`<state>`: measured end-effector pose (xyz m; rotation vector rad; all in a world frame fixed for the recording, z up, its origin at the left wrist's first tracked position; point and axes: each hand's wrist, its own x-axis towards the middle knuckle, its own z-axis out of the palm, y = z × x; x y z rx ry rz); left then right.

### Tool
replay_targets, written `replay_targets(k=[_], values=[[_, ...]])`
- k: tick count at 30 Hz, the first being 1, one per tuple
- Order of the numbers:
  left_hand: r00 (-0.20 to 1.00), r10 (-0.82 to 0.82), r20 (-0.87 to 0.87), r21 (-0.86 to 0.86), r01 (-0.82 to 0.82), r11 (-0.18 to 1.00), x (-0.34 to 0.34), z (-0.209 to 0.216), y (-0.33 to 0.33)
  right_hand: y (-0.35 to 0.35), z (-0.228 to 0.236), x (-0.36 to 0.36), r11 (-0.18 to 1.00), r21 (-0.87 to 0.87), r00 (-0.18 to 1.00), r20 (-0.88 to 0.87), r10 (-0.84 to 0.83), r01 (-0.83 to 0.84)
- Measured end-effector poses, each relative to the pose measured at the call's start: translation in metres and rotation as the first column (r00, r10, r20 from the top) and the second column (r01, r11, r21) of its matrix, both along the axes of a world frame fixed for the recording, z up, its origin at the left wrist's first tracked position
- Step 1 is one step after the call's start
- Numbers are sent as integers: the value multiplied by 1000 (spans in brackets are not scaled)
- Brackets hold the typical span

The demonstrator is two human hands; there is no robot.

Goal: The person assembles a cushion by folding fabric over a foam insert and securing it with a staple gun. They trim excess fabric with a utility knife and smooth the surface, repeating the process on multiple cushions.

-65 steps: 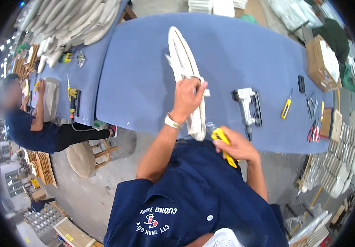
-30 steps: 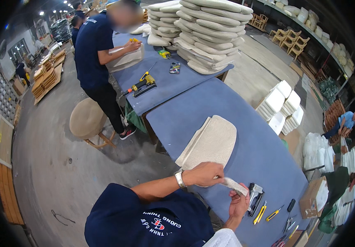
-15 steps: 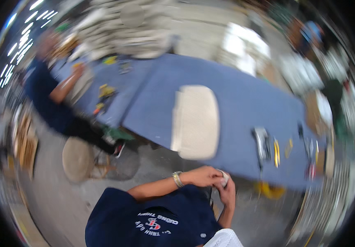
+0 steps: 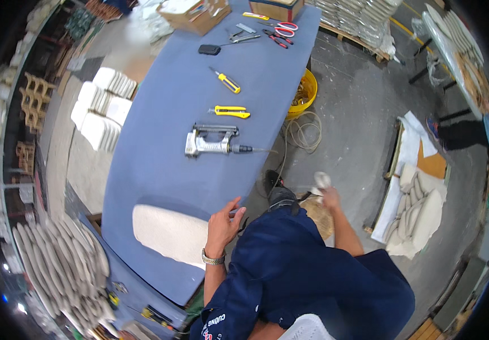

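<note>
Looking down through the head view, I see my left hand (image 4: 223, 222) at the near edge of the blue-covered table (image 4: 159, 141), fingers spread and loose, gripping nothing, its fingertips just off the table's rim. A watch sits on that wrist. Just beside it, on the table, lies the cream cushion pad (image 4: 171, 235), flat and touching nothing else.

My right hand (image 4: 328, 195) is stretched out away from the table, over the concrete floor, closed around a small pale scrap (image 4: 321, 180) that looks like a wad of fabric or padding; it is blurred, so I can't tell exactly what it is. That arm is nearly straight, elbow out from my side, and my body is twisted away from the table toward that side.

To do this well, I judge I should keep the left hand near the table edge as an anchor while the other reaches out, and keep a firm pinch on the scrap so that it does not drop short.

Further up the table, well apart from both hands, lie the staple gun (image 4: 213, 141) with its hose trailing off the edge, a yellow utility knife (image 4: 230, 111) and a yellow-handled screwdriver (image 4: 226, 81). A yellow bucket (image 4: 305, 90) stands on the floor beside the table.
</note>
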<state>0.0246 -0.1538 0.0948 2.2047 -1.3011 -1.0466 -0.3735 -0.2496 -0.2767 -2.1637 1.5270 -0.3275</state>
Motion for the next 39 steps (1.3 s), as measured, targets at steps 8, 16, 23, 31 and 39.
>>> replay_targets(k=[8, 16, 23, 31, 39], values=[[990, 112, 89, -71, -106, 992, 28, 6, -66, -86, 17, -53, 512, 530, 733, -422, -533, 676], [983, 135, 124, -25, -133, 991, 40, -18, -51, -378, 103, 121, 584, 751, 564, 350, -748, 308], [622, 730, 283, -96, -739, 667, 76, -41, 42, -315, 202, 241, 906, 307, 548, 723, -421, 291], [3, 890, 456, -208, -972, 110, 92, -147, 161, -97, 165, 394, 268, 672, 723, 640, 259, -690], [6, 930, 367, -414, -894, 170, 94, -178, 170, 64, 163, 461, 81, 588, 487, 577, 656, -805]])
